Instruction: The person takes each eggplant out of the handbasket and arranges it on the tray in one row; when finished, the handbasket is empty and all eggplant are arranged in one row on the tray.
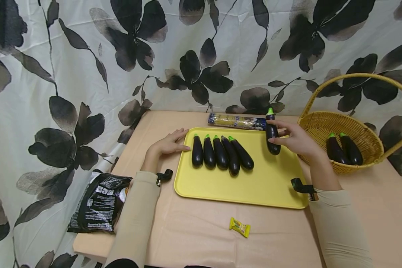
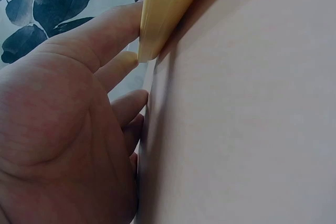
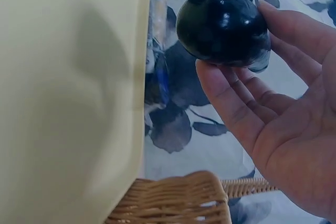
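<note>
My right hand (image 1: 296,137) grips an eggplant (image 1: 271,136) between thumb and fingers, green stem end pointing away, over the right part of the yellow tray (image 1: 241,191). In the right wrist view that eggplant (image 3: 223,27) shows its rounded dark end, and its shadow falls on the tray. My left hand (image 1: 169,143) touches the tray's left rim with its fingers fairly straight; the left wrist view has fingertips at the tray edge (image 2: 157,30). A row of several eggplants (image 1: 221,153) lies on the tray's left half. Two more eggplants (image 1: 345,149) lie in the wicker basket (image 1: 372,139).
Behind the tray lies a long clear-and-blue packet (image 1: 236,121). A black snack bag (image 1: 102,203) sits at the table's left edge. One small yellow wrapped candy (image 1: 239,227) lies in front of the tray. The basket's tall handle (image 1: 355,75) arches up at the right.
</note>
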The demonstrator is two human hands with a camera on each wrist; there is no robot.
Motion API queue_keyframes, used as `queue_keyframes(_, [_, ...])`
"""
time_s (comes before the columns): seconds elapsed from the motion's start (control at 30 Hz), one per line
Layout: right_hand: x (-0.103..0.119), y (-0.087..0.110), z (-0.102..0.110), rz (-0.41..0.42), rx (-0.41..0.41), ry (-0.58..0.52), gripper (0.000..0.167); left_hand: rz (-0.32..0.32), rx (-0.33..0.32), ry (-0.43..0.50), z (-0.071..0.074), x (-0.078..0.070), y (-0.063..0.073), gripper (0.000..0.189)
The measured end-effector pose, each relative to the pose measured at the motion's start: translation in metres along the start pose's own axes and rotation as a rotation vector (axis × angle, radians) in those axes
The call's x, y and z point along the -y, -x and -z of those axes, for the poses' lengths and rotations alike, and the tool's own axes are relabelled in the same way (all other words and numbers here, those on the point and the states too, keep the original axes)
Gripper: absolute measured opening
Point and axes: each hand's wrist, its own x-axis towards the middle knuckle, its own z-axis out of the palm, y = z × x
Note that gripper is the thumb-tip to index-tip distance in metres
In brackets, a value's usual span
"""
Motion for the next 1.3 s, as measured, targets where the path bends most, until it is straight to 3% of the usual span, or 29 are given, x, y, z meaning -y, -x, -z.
queue_keyframes(0.17, [0.001,-0.004,-0.009,-0.035,0.024,-0.028,0.064,0.004,0.002,0.006,0.0,-0.001,0.0,0.096])
queue_keyframes(0.83, [-0.001,-0.014,-0.031,0.096,0.126,0.026,0.061,-0.002,-0.002,0.005,0.001,-0.002,0.002,0.096])
queue_keyframes(1.07, [0.006,-0.014,-0.038,0.101,0.151,0.097,0.058,0.004,-0.005,0.003,0.001,-0.002,0.002,0.096])
queue_keyframes(1.3, [0.003,-0.018,-0.047,0.096,0.231,0.106,0.059,0.006,-0.005,0.005,0.0,-0.002,0.002,0.096])
